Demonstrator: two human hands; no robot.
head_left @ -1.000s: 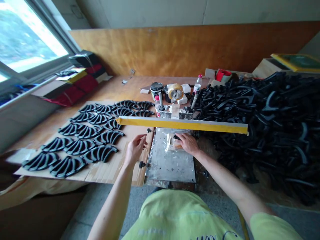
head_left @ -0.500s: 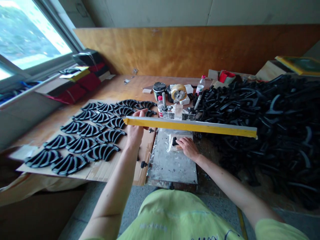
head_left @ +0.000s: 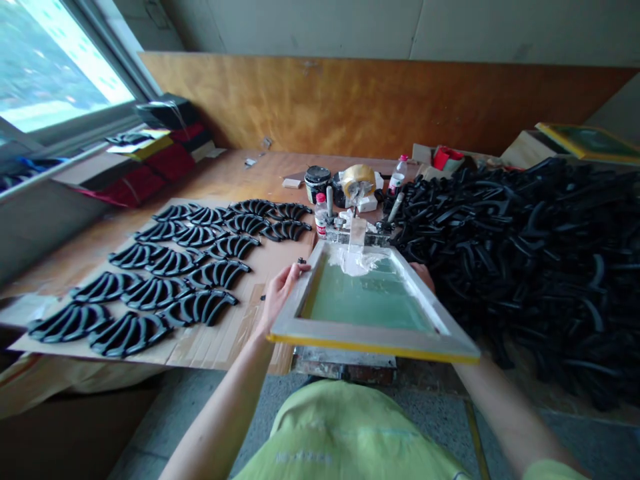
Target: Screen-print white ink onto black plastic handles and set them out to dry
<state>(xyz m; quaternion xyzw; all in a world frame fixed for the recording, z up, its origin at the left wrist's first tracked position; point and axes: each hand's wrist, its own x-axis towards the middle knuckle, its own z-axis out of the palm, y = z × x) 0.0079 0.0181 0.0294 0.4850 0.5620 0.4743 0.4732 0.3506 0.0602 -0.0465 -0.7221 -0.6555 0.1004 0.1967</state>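
Observation:
A screen-printing frame with green mesh tilts over the grey metal base plate. White ink smears the mesh at its far end, where a pale flat blade stands upright. On the left side rail, my left hand is closed, thumb on top. My right hand grips the opposite rail, partly hidden behind it. The clamp with metal posts stands at the frame's far end. Most of the plate is covered by the frame.
Rows of black curved parts lie on cardboard at left. A large heap of black parts fills the right. Behind the clamp are an ink tub, a tape roll and bottles.
The frame has come down from its raised, edge-on position, so its mesh now shows. My right hand has left the small black part on the plate and moved to the frame's right rail.

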